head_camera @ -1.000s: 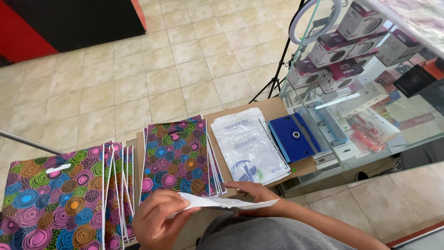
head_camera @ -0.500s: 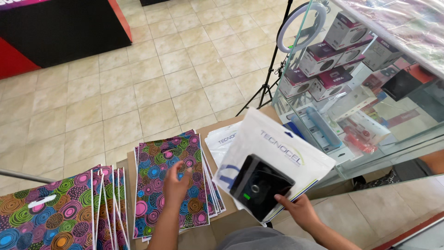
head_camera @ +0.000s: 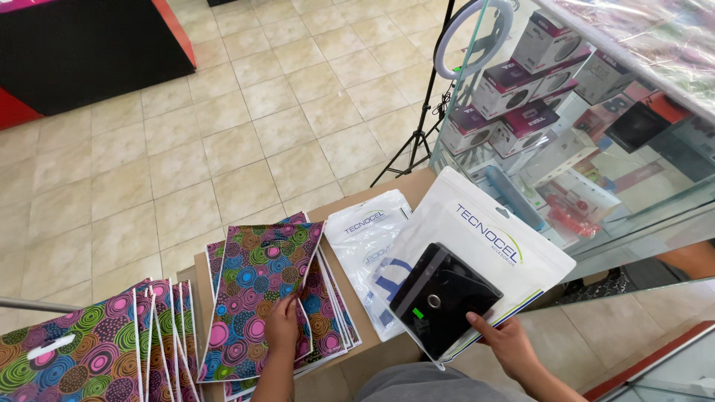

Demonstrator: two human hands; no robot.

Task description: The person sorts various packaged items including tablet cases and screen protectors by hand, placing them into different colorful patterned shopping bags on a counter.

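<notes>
The white pouch (head_camera: 477,249) with a clear window is held up, tilted, over the right part of the cardboard surface (head_camera: 335,212); inside it, behind the window, sits a black flat case (head_camera: 445,296) with a small round centre mark. The right hand (head_camera: 510,344) grips the pouch at its lower edge, thumb on the front, fingers curled behind and hidden.

The left hand (head_camera: 281,329) lies flat, fingers spread open, on the top sheet of a stack of colourful swirl-pattern bags (head_camera: 261,286), touching it without closing on it. This stack is fanned, edges offset.

Between stack and held pouch: a second white pouch (head_camera: 366,246) lying flat on the cardboard, contents blue, partly covered by the held pouch.

Lower left: another row of the same patterned bags (head_camera: 74,357), standing edge to edge.

Right: glass display case (head_camera: 596,223) holding boxed goods (head_camera: 514,89), white-and-purple cartons stacked on a shelf.

Behind: ring light (head_camera: 477,37) on a black tripod, on the beige tiled floor (head_camera: 223,112).
</notes>
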